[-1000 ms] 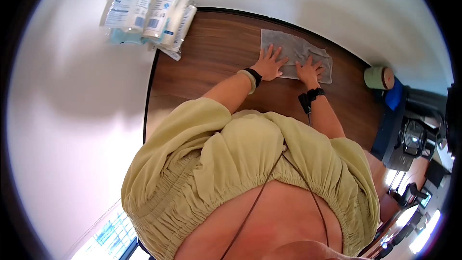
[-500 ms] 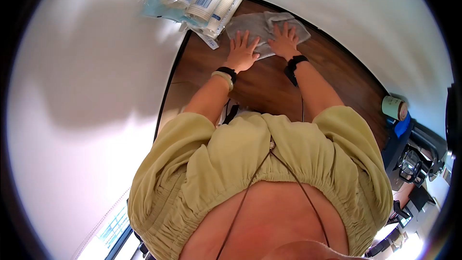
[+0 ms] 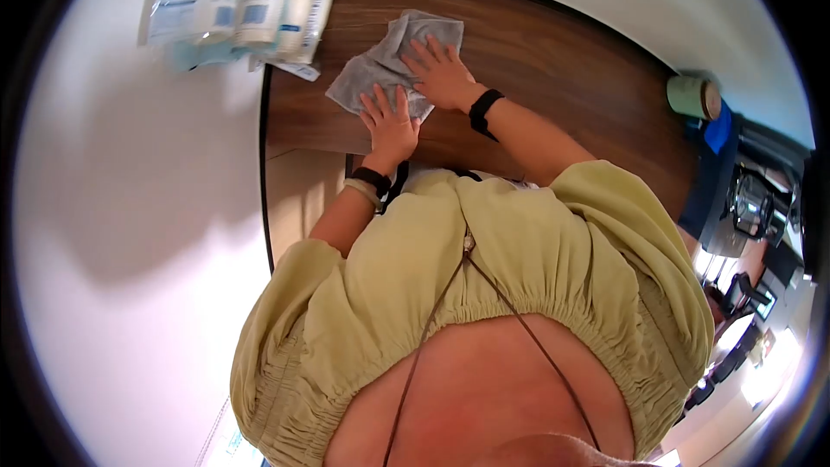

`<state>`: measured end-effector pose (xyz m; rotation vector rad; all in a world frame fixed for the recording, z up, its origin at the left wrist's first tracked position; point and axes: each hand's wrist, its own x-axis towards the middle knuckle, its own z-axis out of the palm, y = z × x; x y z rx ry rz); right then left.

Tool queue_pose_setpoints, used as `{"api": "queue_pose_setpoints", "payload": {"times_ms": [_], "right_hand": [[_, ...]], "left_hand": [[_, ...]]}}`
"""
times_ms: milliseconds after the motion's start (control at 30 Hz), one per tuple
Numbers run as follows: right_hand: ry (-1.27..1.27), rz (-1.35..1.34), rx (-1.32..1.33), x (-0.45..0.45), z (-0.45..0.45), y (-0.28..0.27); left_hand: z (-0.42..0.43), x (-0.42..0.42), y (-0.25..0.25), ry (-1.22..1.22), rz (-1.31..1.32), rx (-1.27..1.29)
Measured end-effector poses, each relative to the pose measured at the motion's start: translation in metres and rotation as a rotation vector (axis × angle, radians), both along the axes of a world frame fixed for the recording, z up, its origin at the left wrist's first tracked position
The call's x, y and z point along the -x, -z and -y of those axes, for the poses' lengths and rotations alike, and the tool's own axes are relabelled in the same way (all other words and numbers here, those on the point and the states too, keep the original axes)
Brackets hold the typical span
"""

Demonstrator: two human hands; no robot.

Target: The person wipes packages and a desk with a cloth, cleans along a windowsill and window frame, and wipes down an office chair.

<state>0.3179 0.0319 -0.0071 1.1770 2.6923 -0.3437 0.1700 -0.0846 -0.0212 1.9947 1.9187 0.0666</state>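
A grey cloth [image 3: 363, 78] lies rumpled on a dark brown wooden tabletop [image 3: 553, 60], towards its left end. My left hand [image 3: 392, 130] rests on the cloth's near edge, fingers stretched out and slightly spread. Farther in, my right hand [image 3: 443, 78] presses flat on the cloth's right part, its fingers also spread. Both palms face down, and neither hand grips the fabric. A black band circles each wrist, and the left wrist also has a pale bangle [image 3: 363, 190].
Clear plastic packs of what look like white paper cups [image 3: 268, 0] stand at the back left. A green cylindrical container [image 3: 687, 97] sits at the right end, beside a blue item [image 3: 718, 134] and black equipment [image 3: 752, 207]. White walls border the back and left.
Both hands and the cloth have shifted from the back edge towards my body. The cloth has a different shape under my hands. The camera view has turned too.
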Motion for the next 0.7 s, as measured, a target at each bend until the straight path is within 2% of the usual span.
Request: {"api": "queue_pose_setpoints", "payload": {"times_ms": [233, 467, 600, 700], "right_hand": [[0.426, -0.017, -0.031, -0.203, 0.040, 0.009], [0.912, 0.041, -0.038, -0.393, 0.125, 0.005], [1.054, 0.042, -0.109, -0.443, 0.192, 0.024], [1.070, 0.036, -0.141, -0.432, 0.233, 0.027]], "left_hand": [[-0.013, -0.157, -0.007, 0.407, 0.054, -0.036], [-0.019, -0.322, 0.004, 0.848, 0.132, -0.059], [-0.008, -0.366, -0.014, 1.080, 0.079, 0.111], [0.009, -0.356, -0.022, 1.210, 0.098, 0.125]]}}
